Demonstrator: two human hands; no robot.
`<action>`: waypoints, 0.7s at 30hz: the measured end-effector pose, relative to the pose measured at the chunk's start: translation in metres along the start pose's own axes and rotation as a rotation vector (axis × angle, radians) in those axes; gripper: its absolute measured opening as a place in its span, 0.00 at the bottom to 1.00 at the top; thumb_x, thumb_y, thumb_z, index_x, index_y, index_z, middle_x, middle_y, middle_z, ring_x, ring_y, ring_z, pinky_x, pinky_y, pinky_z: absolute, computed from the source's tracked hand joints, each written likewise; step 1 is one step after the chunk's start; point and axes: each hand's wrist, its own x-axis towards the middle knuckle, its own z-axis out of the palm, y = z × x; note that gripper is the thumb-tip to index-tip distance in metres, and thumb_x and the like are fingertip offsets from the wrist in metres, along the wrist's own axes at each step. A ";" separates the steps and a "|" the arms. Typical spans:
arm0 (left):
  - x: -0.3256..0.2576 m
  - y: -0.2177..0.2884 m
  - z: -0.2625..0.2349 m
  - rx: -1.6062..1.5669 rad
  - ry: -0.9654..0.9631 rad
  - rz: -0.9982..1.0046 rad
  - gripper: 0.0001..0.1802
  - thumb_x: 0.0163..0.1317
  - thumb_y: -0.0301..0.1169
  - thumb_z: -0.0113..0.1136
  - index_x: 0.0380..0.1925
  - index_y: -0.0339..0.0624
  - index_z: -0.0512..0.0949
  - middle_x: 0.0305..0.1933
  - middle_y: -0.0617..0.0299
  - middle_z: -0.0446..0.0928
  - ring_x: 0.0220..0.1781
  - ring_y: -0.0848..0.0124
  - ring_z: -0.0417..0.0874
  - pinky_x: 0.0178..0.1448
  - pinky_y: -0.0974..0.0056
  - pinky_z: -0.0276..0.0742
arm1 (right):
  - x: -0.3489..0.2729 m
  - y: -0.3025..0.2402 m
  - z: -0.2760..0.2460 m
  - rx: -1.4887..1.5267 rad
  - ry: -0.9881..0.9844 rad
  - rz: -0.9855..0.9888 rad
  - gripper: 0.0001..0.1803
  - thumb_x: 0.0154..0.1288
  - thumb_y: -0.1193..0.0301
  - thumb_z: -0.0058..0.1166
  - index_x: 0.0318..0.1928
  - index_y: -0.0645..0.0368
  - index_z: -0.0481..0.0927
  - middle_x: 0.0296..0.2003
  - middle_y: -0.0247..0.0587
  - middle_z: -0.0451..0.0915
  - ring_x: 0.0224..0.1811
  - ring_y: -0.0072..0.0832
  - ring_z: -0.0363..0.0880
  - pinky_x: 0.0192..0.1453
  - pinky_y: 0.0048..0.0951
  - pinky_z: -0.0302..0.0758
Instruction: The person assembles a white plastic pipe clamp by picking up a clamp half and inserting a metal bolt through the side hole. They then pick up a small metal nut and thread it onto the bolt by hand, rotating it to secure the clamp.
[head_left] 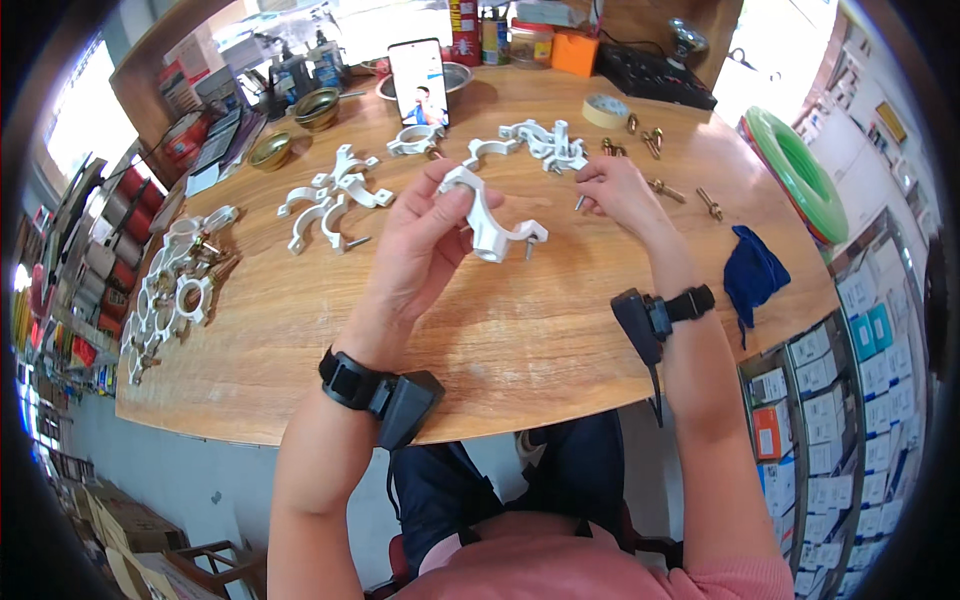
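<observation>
Over the middle of the table, my left hand (425,225) grips a white pipe clamp half (490,238) between thumb and fingers. A screw (529,251) hangs from the clamp's free end. My right hand (622,195) is closed in a pinch at the right, with a small metal screw (580,203) showing at its fingertips. Loose white clamp halves (325,215) lie left of my left hand, and more clamp pieces (555,145) sit beyond my right fingers. Brass-coloured bolts (710,205) lie scattered right of that hand. Several ring-shaped clamps (193,298) with bolts are gathered at the table's left.
A phone (418,85) stands upright at the back, before a metal bowl. Brass bowls (270,151) are at back left. A tape roll (605,111), an orange box (574,56) and a blue cloth pouch (755,275) occupy the right side. Green coils (795,165) stand past the right edge.
</observation>
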 end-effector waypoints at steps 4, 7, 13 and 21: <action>0.000 -0.001 0.000 0.005 0.016 0.018 0.13 0.57 0.28 0.52 0.43 0.46 0.66 0.37 0.55 0.76 0.34 0.74 0.78 0.35 0.70 0.75 | -0.001 0.008 0.009 -0.293 0.053 -0.092 0.09 0.48 0.73 0.54 0.32 0.62 0.78 0.24 0.42 0.78 0.29 0.30 0.79 0.33 0.27 0.74; 0.000 0.000 -0.002 0.009 0.024 0.031 0.12 0.58 0.28 0.51 0.42 0.47 0.66 0.38 0.55 0.76 0.35 0.74 0.78 0.36 0.71 0.75 | -0.011 -0.004 0.014 -0.609 0.171 -0.071 0.09 0.51 0.66 0.53 0.31 0.57 0.80 0.26 0.42 0.79 0.30 0.34 0.78 0.36 0.31 0.73; 0.002 0.003 -0.005 0.007 0.027 0.098 0.12 0.58 0.27 0.51 0.42 0.47 0.66 0.40 0.55 0.74 0.42 0.72 0.76 0.41 0.70 0.73 | -0.035 -0.060 0.013 0.330 -0.320 0.053 0.20 0.59 0.55 0.46 0.28 0.59 0.80 0.23 0.36 0.79 0.27 0.23 0.77 0.31 0.21 0.70; 0.001 0.004 -0.002 0.042 -0.053 0.141 0.10 0.58 0.24 0.50 0.38 0.46 0.64 0.42 0.54 0.75 0.45 0.69 0.75 0.46 0.67 0.73 | -0.045 -0.067 0.030 0.656 -0.326 0.051 0.16 0.60 0.60 0.48 0.32 0.62 0.78 0.28 0.35 0.78 0.25 0.17 0.71 0.29 0.20 0.68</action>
